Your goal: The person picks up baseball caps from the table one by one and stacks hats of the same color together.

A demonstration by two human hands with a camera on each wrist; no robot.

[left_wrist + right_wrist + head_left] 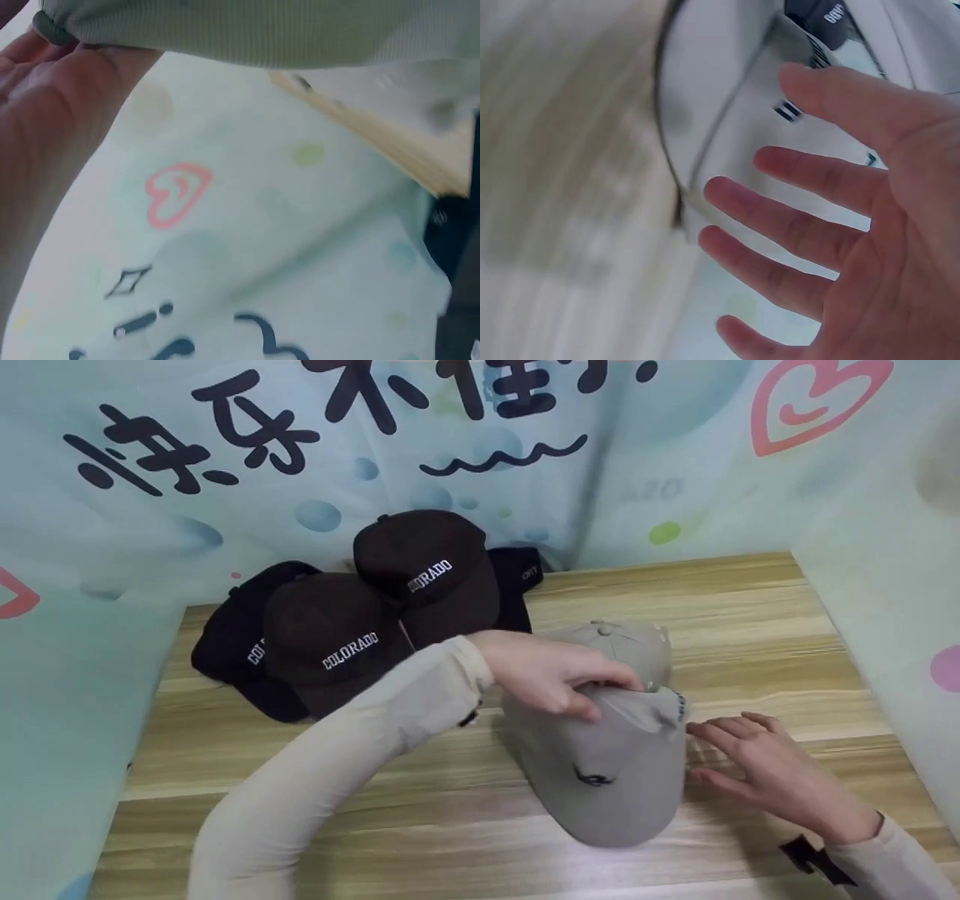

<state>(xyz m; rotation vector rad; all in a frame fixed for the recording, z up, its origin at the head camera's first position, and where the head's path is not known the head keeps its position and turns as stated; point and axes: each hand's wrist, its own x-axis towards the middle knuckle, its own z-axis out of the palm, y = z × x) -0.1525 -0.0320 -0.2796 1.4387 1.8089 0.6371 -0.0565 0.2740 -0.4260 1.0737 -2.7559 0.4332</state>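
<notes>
Where the left hand (pixel 559 671) works: thumb and fingers pinch the crown of the front grey cap (pixel 622 757), right of centre over the wooden table (pixel 757 607);
Right hand (pixel 772 772): fingers spread wide, just beside that cap; whether they touch it, I cannot tell;
Rear grey cap (pixel 634 652): directly behind the front one, partly hidden by it;
Dark caps (pixel 330 611): clustered at the back left, "COLORADO" lettered in white.

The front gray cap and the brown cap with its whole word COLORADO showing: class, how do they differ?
The front gray cap is light, with a black emblem; the brown COLORADO cap is dark, with white lettering. The left hand holds the front gray cap; no hand holds the brown COLORADO cap. Both have a crown and brim.
</notes>
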